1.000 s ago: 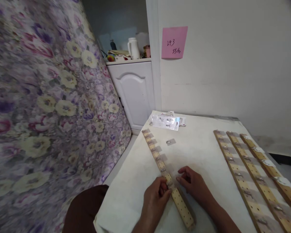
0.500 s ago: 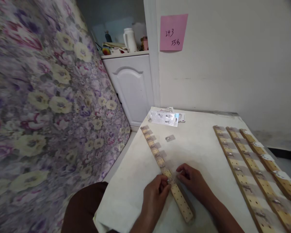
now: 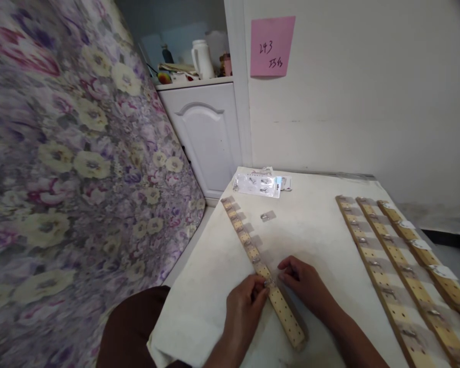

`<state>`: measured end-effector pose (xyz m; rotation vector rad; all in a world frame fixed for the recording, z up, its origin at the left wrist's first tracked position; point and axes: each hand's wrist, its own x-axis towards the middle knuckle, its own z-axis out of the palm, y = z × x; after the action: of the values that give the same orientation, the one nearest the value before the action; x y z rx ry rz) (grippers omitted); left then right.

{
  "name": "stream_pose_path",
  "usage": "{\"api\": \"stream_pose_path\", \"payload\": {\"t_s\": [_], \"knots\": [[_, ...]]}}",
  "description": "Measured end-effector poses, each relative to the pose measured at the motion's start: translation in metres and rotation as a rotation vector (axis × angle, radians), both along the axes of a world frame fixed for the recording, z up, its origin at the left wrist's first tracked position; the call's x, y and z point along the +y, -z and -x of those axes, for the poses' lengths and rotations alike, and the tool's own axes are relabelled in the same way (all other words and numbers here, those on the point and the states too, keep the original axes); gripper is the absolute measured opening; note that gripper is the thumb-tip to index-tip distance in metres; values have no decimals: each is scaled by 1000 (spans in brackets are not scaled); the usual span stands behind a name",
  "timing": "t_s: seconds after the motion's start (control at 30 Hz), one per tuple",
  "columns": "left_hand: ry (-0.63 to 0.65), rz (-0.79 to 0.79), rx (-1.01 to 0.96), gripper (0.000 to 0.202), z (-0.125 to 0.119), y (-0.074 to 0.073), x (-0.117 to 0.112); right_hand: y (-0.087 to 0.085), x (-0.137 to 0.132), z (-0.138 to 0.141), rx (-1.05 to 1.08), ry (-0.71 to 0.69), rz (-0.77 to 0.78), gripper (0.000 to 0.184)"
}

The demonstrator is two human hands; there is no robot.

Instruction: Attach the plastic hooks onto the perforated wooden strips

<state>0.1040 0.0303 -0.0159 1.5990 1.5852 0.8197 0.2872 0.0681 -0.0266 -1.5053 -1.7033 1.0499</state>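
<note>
A narrow wooden strip (image 3: pixel 285 314) with rows of small holes lies slantwise on the table. Small metal clips on clear plastic tabs sit along its far part, the tabs sticking out to the right. My left hand (image 3: pixel 245 306) is at the strip's middle, thumb and forefinger pinched on a metal clip (image 3: pixel 268 282) whose clear tab is hard to make out. Just right of the strip is my right hand (image 3: pixel 304 283), fingers curled, with thumb and forefinger tips apart and nothing visible between them. A loose clip on a clear tab (image 3: pixel 267 216) lies beyond the hands.
Clear plastic packages (image 3: pixel 256 185) lie at the table's far left corner. On the right, several wooden strips (image 3: pixel 387 293) with clips and tabs lie side by side. A floral curtain (image 3: pixel 80 168) hangs at left; a white cabinet (image 3: pixel 209 143) stands behind.
The view has shifted slightly. Both hands keep nearly the same place at the strip, and the left pinch on the clip is unchanged.
</note>
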Motion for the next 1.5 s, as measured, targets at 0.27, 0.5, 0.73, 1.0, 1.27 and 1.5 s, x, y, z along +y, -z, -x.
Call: {"api": "stream_pose_path", "payload": {"t_s": [0.27, 0.5, 0.73, 1.0, 1.27, 1.5], "knots": [[-4, -15, 13, 11, 0, 2, 0, -3, 0, 0, 5, 2, 11, 12], [6, -23, -4, 11, 0, -1, -1, -2, -1, 0, 5, 7, 6, 11], [11, -22, -20, 10, 0, 3, -1, 1, 0, -1, -12, 10, 1, 12], [13, -6, 6, 11, -1, 0, 1, -2, -1, 0, -76, 6, -8, 13], [6, 4, 23, 11, 0, 1, 1, -8, -5, 11, -192, 56, -47, 20], [16, -6, 46, 12, -1, 0, 2, -14, -6, 19, -298, 84, -29, 22]]}}
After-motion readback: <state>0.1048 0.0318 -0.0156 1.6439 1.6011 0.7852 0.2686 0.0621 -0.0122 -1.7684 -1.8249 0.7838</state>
